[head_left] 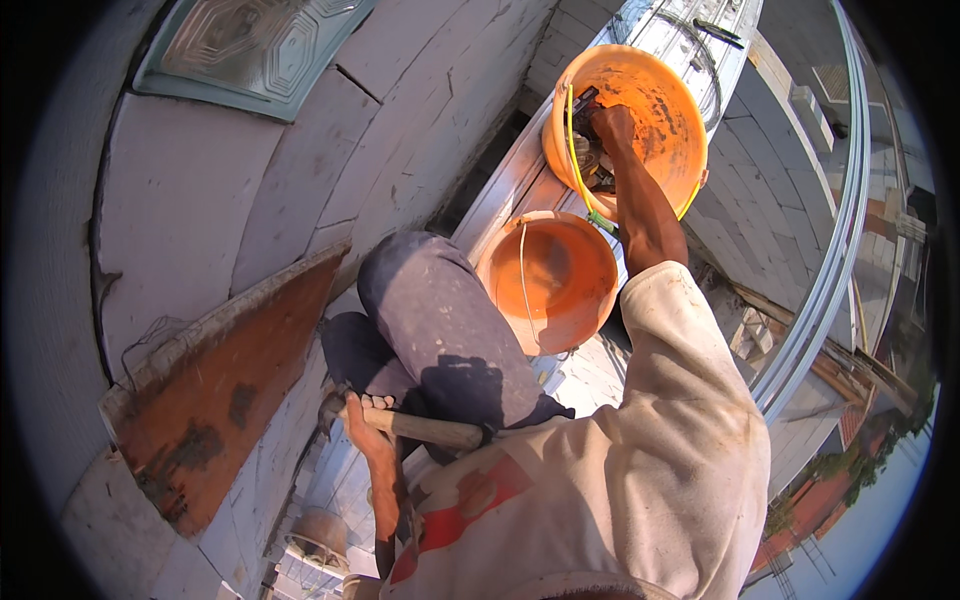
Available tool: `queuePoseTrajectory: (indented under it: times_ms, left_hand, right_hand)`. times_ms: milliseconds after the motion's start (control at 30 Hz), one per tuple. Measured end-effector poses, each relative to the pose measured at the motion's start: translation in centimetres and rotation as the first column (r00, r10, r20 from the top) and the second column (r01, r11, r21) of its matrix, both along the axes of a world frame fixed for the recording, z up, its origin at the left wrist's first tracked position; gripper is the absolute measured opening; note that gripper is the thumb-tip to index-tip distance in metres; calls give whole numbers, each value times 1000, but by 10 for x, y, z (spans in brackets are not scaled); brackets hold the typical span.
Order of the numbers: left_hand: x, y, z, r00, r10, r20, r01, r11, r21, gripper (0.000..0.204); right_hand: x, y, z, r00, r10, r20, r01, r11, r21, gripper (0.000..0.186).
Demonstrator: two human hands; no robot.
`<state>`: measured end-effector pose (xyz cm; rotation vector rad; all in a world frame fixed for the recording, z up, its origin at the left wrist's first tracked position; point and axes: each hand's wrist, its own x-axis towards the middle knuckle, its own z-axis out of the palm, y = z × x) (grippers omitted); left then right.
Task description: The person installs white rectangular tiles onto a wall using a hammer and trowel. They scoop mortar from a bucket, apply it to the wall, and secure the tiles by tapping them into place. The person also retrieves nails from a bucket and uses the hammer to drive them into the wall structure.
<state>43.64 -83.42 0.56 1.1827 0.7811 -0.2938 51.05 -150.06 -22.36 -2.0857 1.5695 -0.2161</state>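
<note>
Near my bent knees, my left hand (368, 424) is closed around a hammer (435, 430), gripping it close to its metal head. The wooden handle points right across my lap. My right hand (612, 126) reaches down into a large orange bucket (675, 100) with a yellow and green handle. Dark objects, perhaps tools, lie at the bottom left of this bucket. My right fingers are hidden among them. A smaller orange bucket (553, 265) with a thin wire handle stands closer to me, beside my knee.
A metal plank (520, 180) carries the buckets. White block walls rise on the left, with a glass block (262, 45) at the top. A reddish-brown board (225, 400) leans at left. Long metal rails (835, 230) run along the right; a drop lies beyond.
</note>
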Motion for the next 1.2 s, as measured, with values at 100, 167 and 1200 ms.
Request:
queuePoseTrajectory:
  times_ms: [100, 167, 1200]
  left_hand:
    - [0, -1, -1, 1000, 0, 3, 0, 1000, 4, 16]
    - [0, 0, -1, 1000, -3, 3, 3, 1000, 6, 15]
    - [-10, 8, 1, 997, 78, -4, -78, 996, 36, 26]
  right_hand:
    - [-11, -11, -19, 913, 363, -185, -391, 909, -145, 27]
    - [-18, -18, -24, 705, 574, -417, -686, 701, -195, 25]
    - [-11, -12, 4, 962, 272, -20, -271, 950, -152, 24]
